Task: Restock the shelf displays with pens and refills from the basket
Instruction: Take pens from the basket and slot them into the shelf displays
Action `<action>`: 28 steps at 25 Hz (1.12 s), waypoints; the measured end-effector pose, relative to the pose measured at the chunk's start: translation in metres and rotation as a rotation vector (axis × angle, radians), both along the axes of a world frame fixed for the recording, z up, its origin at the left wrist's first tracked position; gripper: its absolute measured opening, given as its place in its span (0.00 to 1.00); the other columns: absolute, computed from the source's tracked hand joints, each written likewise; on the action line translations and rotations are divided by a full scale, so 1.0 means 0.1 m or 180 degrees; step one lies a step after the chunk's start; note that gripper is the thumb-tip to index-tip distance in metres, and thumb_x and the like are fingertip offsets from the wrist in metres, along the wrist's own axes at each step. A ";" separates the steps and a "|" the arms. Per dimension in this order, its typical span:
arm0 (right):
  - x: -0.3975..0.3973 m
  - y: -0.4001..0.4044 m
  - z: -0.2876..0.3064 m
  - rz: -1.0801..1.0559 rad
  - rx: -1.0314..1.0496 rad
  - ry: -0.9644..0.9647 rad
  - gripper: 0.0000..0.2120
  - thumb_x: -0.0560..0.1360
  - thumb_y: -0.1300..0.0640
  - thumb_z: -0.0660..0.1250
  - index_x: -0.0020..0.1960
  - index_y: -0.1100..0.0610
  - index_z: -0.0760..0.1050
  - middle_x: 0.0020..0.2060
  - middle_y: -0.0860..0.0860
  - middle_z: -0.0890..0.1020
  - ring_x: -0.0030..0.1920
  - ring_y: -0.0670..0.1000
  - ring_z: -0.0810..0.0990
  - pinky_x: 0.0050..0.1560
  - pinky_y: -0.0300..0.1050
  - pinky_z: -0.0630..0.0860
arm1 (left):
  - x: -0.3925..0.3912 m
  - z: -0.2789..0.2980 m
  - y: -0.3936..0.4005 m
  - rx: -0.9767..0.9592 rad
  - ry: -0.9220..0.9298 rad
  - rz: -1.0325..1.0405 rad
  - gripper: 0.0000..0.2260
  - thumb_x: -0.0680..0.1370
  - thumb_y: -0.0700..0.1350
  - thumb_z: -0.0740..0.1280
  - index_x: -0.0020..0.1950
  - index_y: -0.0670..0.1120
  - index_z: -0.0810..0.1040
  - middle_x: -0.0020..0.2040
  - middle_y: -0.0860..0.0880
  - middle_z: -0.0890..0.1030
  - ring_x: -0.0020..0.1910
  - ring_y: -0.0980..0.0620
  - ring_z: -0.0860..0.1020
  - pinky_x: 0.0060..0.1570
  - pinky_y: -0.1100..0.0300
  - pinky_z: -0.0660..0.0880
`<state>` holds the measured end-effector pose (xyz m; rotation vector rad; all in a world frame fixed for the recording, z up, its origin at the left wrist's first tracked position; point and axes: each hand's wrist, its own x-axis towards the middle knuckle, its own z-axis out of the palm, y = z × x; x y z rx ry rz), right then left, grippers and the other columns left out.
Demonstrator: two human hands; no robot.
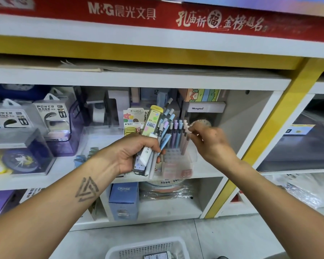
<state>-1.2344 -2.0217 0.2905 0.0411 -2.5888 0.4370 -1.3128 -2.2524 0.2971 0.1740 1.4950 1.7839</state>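
Observation:
My left hand (138,152) grips a bundle of pens and refill packs (157,128): a yellow-topped refill box, a white pack and several blue and grey pens fanning upward. My right hand (209,141) pinches the top of a pale pink pen (185,139) that stands in the clear display holder (178,165) on the middle shelf. Several purple, blue and pink pens (175,133) stand upright in that holder, just right of the bundle. The white basket (148,249) lies on the floor at the bottom edge, below my arms.
Power bank boxes (51,120) and clear gift cases fill the shelf's left side. Sticker packs (133,118) stand behind the bundle, and a small clock (202,122) behind my right hand. A blue carton (123,200) sits on the lower shelf. A yellow post (266,131) borders the bay on the right.

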 end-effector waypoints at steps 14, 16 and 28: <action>-0.03 -0.65 0.27 0.0470 -0.3265 -0.0974 0.02 0.76 0.65 0.71 0.47 0.65 0.80 0.32 0.57 0.84 0.28 0.52 0.78 0.28 0.42 0.73 | 0.02 0.03 0.00 0.0156 0.0223 -0.0042 0.14 0.68 0.27 0.67 0.48 0.38 0.85 0.49 0.34 0.84 0.44 0.37 0.84 0.43 0.47 0.82; -0.05 -0.65 0.32 0.0423 -0.3447 -0.0827 0.02 0.75 0.69 0.69 0.46 0.64 0.79 0.31 0.57 0.84 0.28 0.51 0.80 0.30 0.43 0.77 | 0.01 0.04 -0.03 0.0103 0.0264 -0.0019 0.14 0.67 0.27 0.68 0.50 0.37 0.84 0.52 0.33 0.83 0.48 0.35 0.84 0.51 0.42 0.81; -0.13 -0.68 0.36 0.0575 -0.4067 -0.0388 0.07 0.71 0.71 0.74 0.43 0.66 0.75 0.37 0.62 0.85 0.34 0.56 0.86 0.35 0.43 0.82 | -0.22 0.22 -0.49 -0.0413 0.0401 0.0582 0.05 0.69 0.29 0.69 0.41 0.36 0.82 0.37 0.38 0.84 0.33 0.45 0.84 0.31 0.57 0.81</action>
